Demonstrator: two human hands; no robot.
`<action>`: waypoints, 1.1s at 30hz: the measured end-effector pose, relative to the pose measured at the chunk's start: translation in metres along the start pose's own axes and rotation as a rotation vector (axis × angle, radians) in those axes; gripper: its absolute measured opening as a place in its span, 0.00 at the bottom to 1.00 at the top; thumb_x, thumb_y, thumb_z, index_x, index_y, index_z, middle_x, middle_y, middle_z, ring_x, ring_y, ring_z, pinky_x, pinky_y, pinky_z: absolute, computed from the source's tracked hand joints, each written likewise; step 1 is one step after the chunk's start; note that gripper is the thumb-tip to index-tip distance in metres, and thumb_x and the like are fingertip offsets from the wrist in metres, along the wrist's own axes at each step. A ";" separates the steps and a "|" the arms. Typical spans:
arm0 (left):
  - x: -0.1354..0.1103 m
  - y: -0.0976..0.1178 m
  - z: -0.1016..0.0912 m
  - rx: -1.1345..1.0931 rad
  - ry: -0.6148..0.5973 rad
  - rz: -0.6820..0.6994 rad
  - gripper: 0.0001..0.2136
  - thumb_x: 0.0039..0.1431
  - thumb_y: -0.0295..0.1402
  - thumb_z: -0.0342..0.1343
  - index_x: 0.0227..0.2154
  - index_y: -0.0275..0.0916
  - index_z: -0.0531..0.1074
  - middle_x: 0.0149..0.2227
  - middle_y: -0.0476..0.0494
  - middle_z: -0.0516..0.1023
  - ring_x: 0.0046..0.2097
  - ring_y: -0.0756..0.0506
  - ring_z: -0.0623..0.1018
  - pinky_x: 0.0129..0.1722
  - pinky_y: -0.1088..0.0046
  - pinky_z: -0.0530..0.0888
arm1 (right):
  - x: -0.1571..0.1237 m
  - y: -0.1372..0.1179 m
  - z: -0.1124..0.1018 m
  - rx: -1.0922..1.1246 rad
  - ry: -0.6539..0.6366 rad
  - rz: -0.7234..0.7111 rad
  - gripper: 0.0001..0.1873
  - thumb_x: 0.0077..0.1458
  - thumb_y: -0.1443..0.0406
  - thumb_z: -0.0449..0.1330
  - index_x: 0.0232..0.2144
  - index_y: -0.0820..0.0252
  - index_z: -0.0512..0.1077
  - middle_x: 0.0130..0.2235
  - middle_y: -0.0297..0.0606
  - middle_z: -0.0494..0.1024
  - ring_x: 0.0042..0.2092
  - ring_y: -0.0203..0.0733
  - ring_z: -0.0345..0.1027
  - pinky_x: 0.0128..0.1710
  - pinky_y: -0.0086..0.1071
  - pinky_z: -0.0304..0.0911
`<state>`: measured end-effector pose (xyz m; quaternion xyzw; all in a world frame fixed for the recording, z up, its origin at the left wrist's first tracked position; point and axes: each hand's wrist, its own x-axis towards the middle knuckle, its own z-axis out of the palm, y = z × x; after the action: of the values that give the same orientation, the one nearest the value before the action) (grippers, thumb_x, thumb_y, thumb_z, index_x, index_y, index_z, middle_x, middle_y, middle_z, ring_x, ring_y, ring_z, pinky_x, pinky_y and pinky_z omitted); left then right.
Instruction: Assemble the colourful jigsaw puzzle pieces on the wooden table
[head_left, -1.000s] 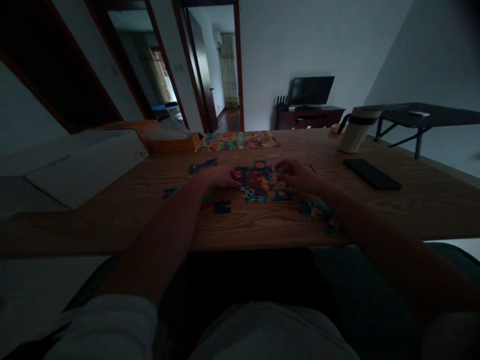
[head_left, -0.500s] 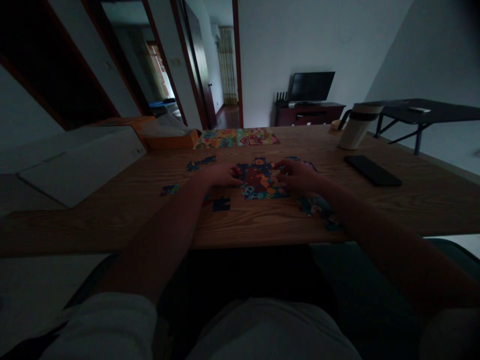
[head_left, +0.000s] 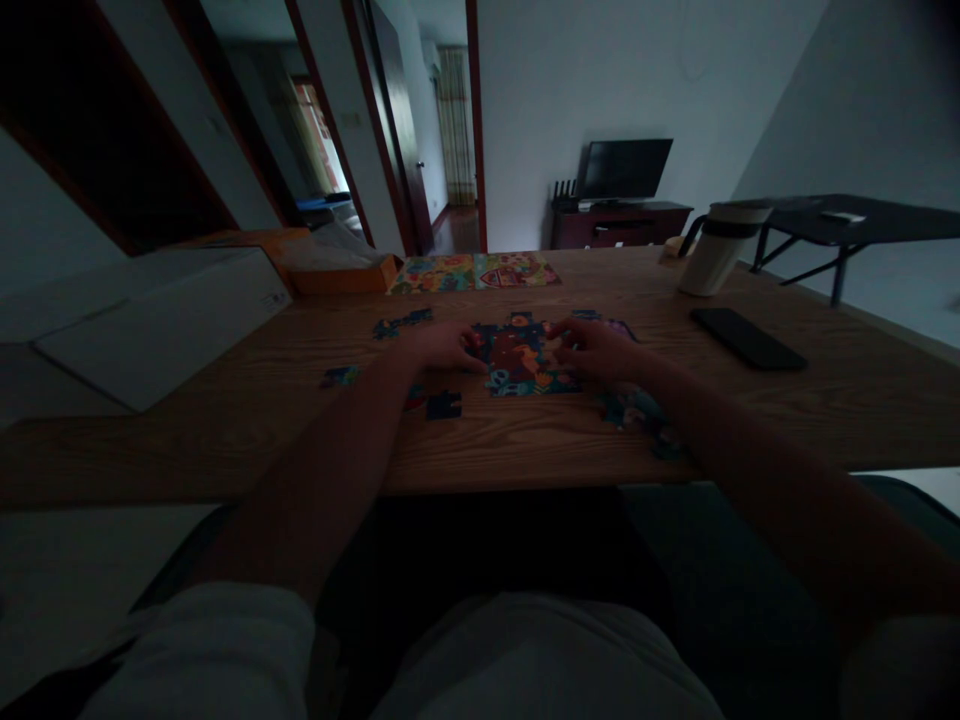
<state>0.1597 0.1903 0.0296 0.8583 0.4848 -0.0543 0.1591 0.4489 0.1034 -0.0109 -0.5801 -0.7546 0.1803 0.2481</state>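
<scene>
Head view, dim light. Partly assembled multicoloured jigsaw puzzle (head_left: 523,364) lies flat on the brown wooden table (head_left: 750,420), centred near its front edge. Left hand (head_left: 442,350) rests at the puzzle's left edge, fingers curled, tips touching it. Right hand (head_left: 600,352) rests at the right edge, fingers bent. Whether either hand grips a piece cannot be told. One dark loose puzzle piece (head_left: 444,404) lies just beside the left wrist. Further off: colourful printed reference sheet (head_left: 474,272), flat black phone (head_left: 748,340), white lidded jug (head_left: 716,262), large white cardboard box (head_left: 161,312).
</scene>
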 end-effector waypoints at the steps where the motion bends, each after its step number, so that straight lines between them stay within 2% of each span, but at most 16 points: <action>1: 0.001 -0.001 0.000 -0.009 -0.004 0.003 0.28 0.51 0.54 0.66 0.51 0.42 0.75 0.48 0.43 0.79 0.44 0.41 0.77 0.40 0.70 0.69 | 0.000 0.000 0.000 -0.004 -0.005 0.005 0.19 0.63 0.58 0.60 0.54 0.55 0.72 0.45 0.44 0.79 0.36 0.42 0.74 0.32 0.34 0.70; 5: 0.005 -0.003 0.001 -0.035 -0.022 0.008 0.28 0.50 0.53 0.67 0.49 0.40 0.75 0.45 0.43 0.80 0.42 0.42 0.77 0.36 0.70 0.68 | 0.001 -0.001 0.000 0.011 -0.019 0.019 0.20 0.63 0.58 0.60 0.55 0.56 0.72 0.44 0.43 0.79 0.36 0.41 0.74 0.31 0.33 0.69; 11: 0.003 0.001 0.002 -0.069 0.090 0.062 0.29 0.47 0.43 0.70 0.52 0.39 0.71 0.51 0.41 0.77 0.46 0.42 0.76 0.41 0.71 0.71 | 0.000 0.001 0.000 0.011 -0.011 0.028 0.20 0.62 0.57 0.61 0.54 0.54 0.72 0.44 0.43 0.79 0.35 0.42 0.74 0.32 0.34 0.70; 14: -0.001 0.005 0.002 -0.059 0.063 0.098 0.27 0.49 0.41 0.69 0.51 0.40 0.71 0.51 0.41 0.77 0.47 0.42 0.76 0.43 0.71 0.71 | 0.000 0.002 0.000 0.004 -0.001 0.009 0.20 0.62 0.58 0.61 0.54 0.55 0.73 0.44 0.44 0.79 0.36 0.43 0.74 0.33 0.35 0.71; 19: -0.004 0.005 0.001 -0.062 0.044 0.109 0.29 0.49 0.41 0.69 0.54 0.41 0.71 0.51 0.42 0.77 0.47 0.42 0.76 0.45 0.70 0.71 | 0.001 0.002 -0.001 -0.012 -0.036 0.022 0.21 0.63 0.58 0.60 0.56 0.56 0.71 0.44 0.44 0.80 0.35 0.42 0.74 0.32 0.34 0.69; 24: -0.008 0.008 0.001 -0.025 0.067 0.120 0.29 0.50 0.40 0.68 0.55 0.41 0.70 0.52 0.41 0.77 0.47 0.41 0.76 0.47 0.68 0.72 | 0.003 0.007 0.001 -0.067 -0.033 -0.056 0.19 0.62 0.56 0.61 0.52 0.57 0.73 0.44 0.44 0.80 0.37 0.43 0.75 0.35 0.35 0.69; 28: -0.011 0.012 0.003 0.034 0.105 0.144 0.28 0.52 0.40 0.66 0.56 0.41 0.71 0.52 0.41 0.77 0.48 0.41 0.76 0.48 0.68 0.71 | 0.001 0.006 0.001 -0.051 -0.099 -0.109 0.19 0.61 0.52 0.62 0.48 0.59 0.74 0.39 0.42 0.81 0.34 0.41 0.74 0.35 0.34 0.68; 33: -0.011 0.014 0.000 0.055 0.174 0.152 0.23 0.55 0.43 0.63 0.52 0.39 0.73 0.47 0.41 0.79 0.41 0.42 0.77 0.40 0.69 0.71 | 0.000 0.004 -0.001 -0.025 -0.157 -0.124 0.19 0.62 0.51 0.60 0.46 0.59 0.75 0.37 0.39 0.80 0.33 0.39 0.73 0.33 0.32 0.66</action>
<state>0.1657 0.1745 0.0350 0.8982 0.4284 0.0193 0.0967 0.4530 0.1044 -0.0125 -0.5195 -0.8082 0.2001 0.1919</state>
